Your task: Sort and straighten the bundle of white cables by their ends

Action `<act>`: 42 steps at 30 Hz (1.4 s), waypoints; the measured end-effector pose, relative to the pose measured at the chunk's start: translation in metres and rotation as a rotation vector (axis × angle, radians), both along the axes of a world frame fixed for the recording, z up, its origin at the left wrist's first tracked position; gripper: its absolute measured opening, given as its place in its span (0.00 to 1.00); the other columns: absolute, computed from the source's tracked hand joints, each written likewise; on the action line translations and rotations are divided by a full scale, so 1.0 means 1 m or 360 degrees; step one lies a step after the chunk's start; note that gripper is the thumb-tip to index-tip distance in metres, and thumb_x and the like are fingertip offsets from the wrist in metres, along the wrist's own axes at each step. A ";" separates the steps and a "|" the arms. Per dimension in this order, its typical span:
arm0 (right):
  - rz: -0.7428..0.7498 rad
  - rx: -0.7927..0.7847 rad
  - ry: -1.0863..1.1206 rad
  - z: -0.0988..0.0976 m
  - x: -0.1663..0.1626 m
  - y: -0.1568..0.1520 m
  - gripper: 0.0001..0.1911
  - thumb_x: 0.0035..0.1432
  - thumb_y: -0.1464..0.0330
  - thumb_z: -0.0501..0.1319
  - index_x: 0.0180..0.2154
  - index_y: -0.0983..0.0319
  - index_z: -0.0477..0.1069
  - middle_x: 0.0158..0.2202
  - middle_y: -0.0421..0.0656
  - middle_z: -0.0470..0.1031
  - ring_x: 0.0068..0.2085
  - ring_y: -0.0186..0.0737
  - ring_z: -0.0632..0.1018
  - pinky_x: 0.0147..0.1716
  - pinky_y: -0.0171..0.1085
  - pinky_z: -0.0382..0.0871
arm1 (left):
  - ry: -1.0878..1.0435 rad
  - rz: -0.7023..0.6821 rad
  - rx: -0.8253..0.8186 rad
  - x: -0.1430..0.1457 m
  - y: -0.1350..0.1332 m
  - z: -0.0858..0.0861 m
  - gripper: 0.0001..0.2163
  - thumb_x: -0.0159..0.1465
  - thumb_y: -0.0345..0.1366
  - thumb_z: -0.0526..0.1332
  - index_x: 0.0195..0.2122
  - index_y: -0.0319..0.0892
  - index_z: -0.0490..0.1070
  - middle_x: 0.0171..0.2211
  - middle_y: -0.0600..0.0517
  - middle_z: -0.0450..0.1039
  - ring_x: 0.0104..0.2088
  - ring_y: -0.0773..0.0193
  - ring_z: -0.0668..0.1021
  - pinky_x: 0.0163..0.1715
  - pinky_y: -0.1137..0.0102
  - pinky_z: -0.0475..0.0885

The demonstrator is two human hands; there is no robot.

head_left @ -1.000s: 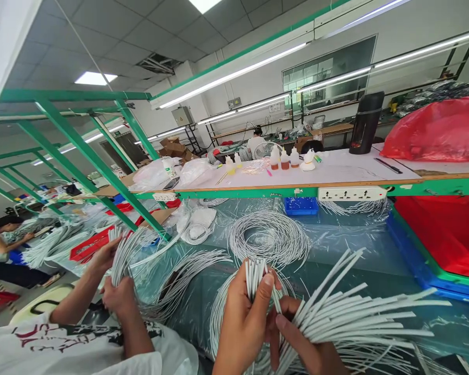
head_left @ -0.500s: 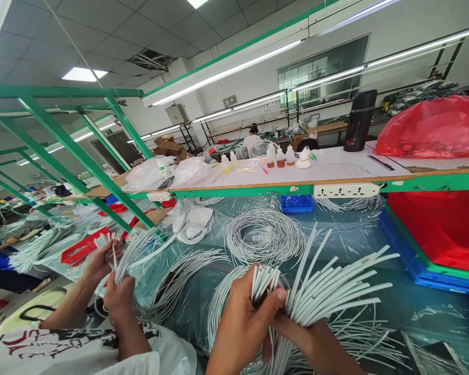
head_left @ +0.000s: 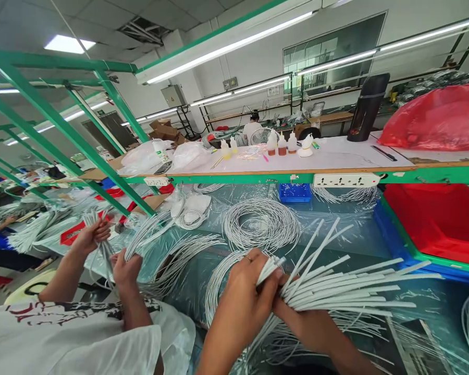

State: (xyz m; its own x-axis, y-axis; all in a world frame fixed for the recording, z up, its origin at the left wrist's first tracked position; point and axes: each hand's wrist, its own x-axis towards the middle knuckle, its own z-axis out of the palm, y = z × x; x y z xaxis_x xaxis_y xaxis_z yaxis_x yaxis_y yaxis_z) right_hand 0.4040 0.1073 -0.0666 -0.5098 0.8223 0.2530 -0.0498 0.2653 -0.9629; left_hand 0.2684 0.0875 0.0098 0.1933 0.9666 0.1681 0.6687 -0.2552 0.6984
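Observation:
My left hand [head_left: 243,294] is closed round a small bunch of white cables [head_left: 270,268], whose cut ends stick out past the thumb. A ring shows on one of its fingers. Right against it, my right hand [head_left: 307,325] grips a thicker bundle of white cables [head_left: 347,286], with the loose ends fanned out to the right. The cable lengths run down below both hands. Behind my left hand lie curved white cables [head_left: 214,284], and a large coil of white cable [head_left: 261,224] rests farther back on the bench.
At the left, a co-worker's hands [head_left: 127,271] hold white cables. Stacked red, green and blue trays [head_left: 433,224] stand at the right. A shelf [head_left: 234,164] with bottles [head_left: 282,144] and a power strip [head_left: 346,180] crosses behind the bench. A small blue tray [head_left: 295,193] sits beneath it.
The fanned bundle in my right hand has tilted lower towards the right. My left hand has turned, with its knuckles higher. The co-worker's hands have moved farther apart, and the view has shifted slightly.

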 end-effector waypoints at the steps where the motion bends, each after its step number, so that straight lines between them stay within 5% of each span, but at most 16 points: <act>1: -0.0058 0.0024 -0.0034 -0.003 0.000 -0.001 0.15 0.66 0.63 0.55 0.49 0.58 0.76 0.46 0.46 0.79 0.53 0.52 0.75 0.60 0.53 0.64 | 0.0041 -0.0029 -0.0007 0.001 -0.002 0.001 0.11 0.70 0.36 0.54 0.29 0.43 0.64 0.32 0.52 0.69 0.35 0.62 0.71 0.35 0.68 0.63; 4: -0.0104 -0.0098 0.0096 -0.013 -0.002 -0.002 0.16 0.66 0.61 0.56 0.50 0.56 0.77 0.48 0.45 0.79 0.54 0.52 0.76 0.59 0.52 0.65 | -0.0035 -0.0033 0.0021 -0.003 -0.007 -0.001 0.10 0.69 0.35 0.54 0.30 0.43 0.67 0.31 0.52 0.69 0.34 0.62 0.71 0.35 0.69 0.63; 10: 0.0108 -0.0639 0.0744 -0.025 0.001 0.007 0.19 0.65 0.61 0.60 0.57 0.55 0.71 0.52 0.47 0.78 0.48 0.50 0.81 0.49 0.53 0.76 | -0.0212 0.0355 0.0026 -0.029 -0.018 -0.025 0.11 0.67 0.41 0.59 0.29 0.43 0.69 0.26 0.54 0.67 0.27 0.65 0.68 0.27 0.70 0.61; 16: 0.0030 -0.0648 0.0784 -0.024 0.011 0.018 0.17 0.66 0.64 0.61 0.56 0.55 0.72 0.53 0.48 0.77 0.49 0.50 0.80 0.49 0.52 0.76 | -0.0188 0.0213 -0.0364 -0.024 -0.016 -0.042 0.07 0.62 0.40 0.64 0.33 0.43 0.72 0.30 0.55 0.74 0.27 0.66 0.69 0.28 0.71 0.61; 21: -0.0083 -0.0701 0.0774 -0.018 0.009 0.017 0.17 0.63 0.66 0.62 0.54 0.58 0.73 0.52 0.48 0.78 0.49 0.51 0.81 0.49 0.54 0.76 | -0.0166 0.0191 -0.0400 -0.023 -0.007 -0.043 0.08 0.58 0.40 0.67 0.33 0.42 0.73 0.28 0.57 0.74 0.24 0.68 0.66 0.27 0.71 0.60; 26: -0.0306 -0.0841 0.0831 -0.010 0.003 0.014 0.17 0.57 0.69 0.63 0.49 0.62 0.76 0.47 0.48 0.81 0.44 0.49 0.82 0.47 0.52 0.78 | -0.0228 0.0111 -0.0390 -0.022 -0.003 -0.052 0.05 0.60 0.37 0.65 0.37 0.43 0.74 0.34 0.53 0.79 0.29 0.64 0.74 0.31 0.70 0.65; 34: -0.0352 -0.0891 0.0866 -0.014 0.003 0.015 0.15 0.56 0.69 0.62 0.46 0.61 0.77 0.45 0.46 0.82 0.44 0.49 0.83 0.45 0.50 0.79 | -0.0280 -0.0036 -0.0419 -0.027 0.003 -0.058 0.02 0.62 0.34 0.63 0.35 0.42 0.73 0.33 0.53 0.78 0.31 0.63 0.75 0.32 0.70 0.67; 38: -0.0380 -0.0873 0.0944 -0.017 0.011 0.022 0.16 0.55 0.70 0.62 0.47 0.61 0.77 0.47 0.47 0.81 0.48 0.52 0.81 0.48 0.52 0.76 | -0.0451 0.0062 -0.0470 -0.039 0.004 -0.059 0.05 0.61 0.37 0.64 0.35 0.41 0.76 0.30 0.53 0.77 0.32 0.62 0.76 0.33 0.69 0.68; 42: -0.0539 -0.0816 0.0874 -0.017 0.015 0.024 0.13 0.59 0.68 0.63 0.47 0.60 0.76 0.48 0.45 0.78 0.36 0.40 0.81 0.35 0.40 0.76 | -0.0652 0.0161 -0.0471 -0.049 0.008 -0.058 0.07 0.60 0.40 0.67 0.34 0.41 0.77 0.29 0.53 0.77 0.31 0.63 0.76 0.33 0.70 0.68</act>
